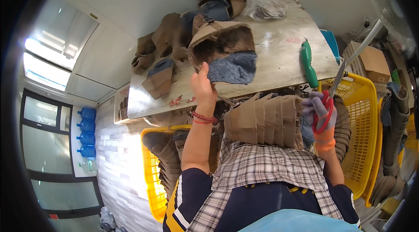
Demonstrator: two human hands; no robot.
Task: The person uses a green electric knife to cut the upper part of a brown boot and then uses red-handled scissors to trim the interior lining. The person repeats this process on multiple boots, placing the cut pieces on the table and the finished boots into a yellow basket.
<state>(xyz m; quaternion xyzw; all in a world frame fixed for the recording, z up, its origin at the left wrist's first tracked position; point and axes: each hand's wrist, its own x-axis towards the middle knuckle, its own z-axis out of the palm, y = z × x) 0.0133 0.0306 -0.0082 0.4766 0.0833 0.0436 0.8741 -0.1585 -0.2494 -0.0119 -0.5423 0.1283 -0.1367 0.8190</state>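
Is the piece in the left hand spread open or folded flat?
Open: the piece gapes, showing brown and blue fleece lining inside.

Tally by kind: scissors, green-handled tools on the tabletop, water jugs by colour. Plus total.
Red-handled scissors: 1
Green-handled tool: 1
Blue water jugs: 4
Clear water jug: 1
Total: 7
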